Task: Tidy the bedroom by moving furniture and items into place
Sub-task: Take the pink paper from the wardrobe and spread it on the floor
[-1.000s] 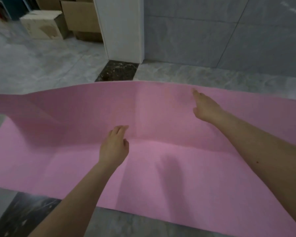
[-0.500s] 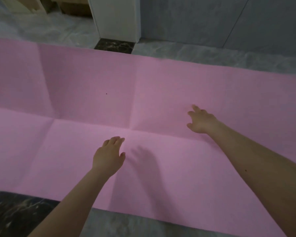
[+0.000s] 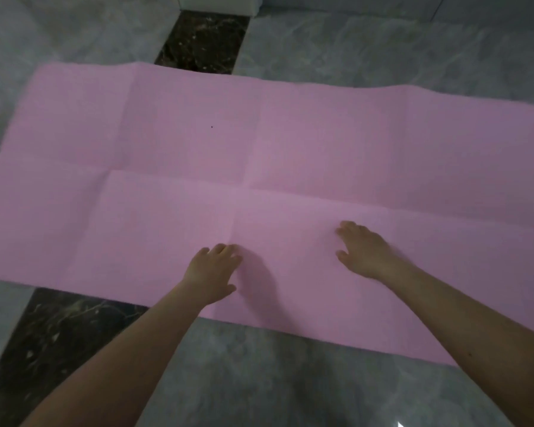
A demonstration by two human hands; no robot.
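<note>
Fingers (image 3: 225, 249) flat on pink mat (image 3: 173, 134) over marble floor (image 3: 336, 47).

One pink mat (image 3: 290, 143), two hands.

Dim, soft focus; floor (image 3: 321, 380) glare bottom right; edges bowed.

The pink mat (image 3: 259, 155) is cut off by the left and right edges of the picture, so its full length is not visible. The white post (image 3: 218, 3) at the top shows only its base. The right hand (image 3: 364, 251) is a little blurred, and both palms are hidden, facing down.
</note>
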